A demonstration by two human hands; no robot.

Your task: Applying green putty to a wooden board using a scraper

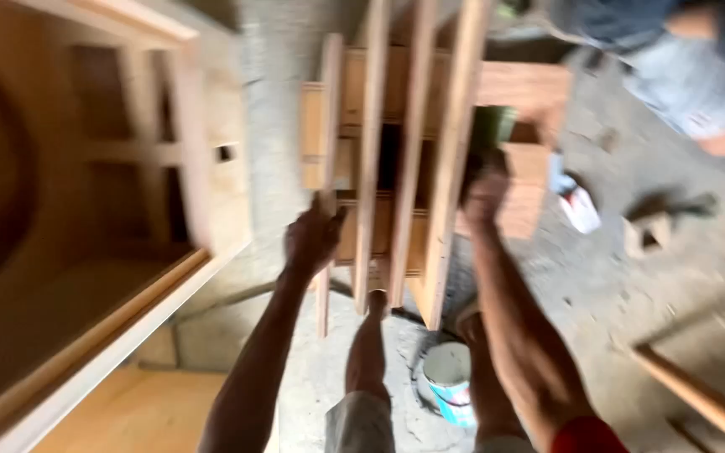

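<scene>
A wooden slatted frame (417, 126) of long planks and cross pieces lies in front of me over the concrete floor. My left hand (312, 236) grips the thin leftmost slat (329, 126) near its lower end. My right hand (486, 195) presses a dark green pad or block (493, 127) against the edge of the rightmost plank (455, 159). The picture is blurred by motion, so the fingers are hard to make out. My bare legs show below the frame.
A large wooden cabinet (86, 210) with open compartments stands at the left. A white and blue bucket (448, 382) sits by my feet. Another person's legs (681, 75) are at the top right. A wooden strip (698, 398) and small debris lie on the floor at the right.
</scene>
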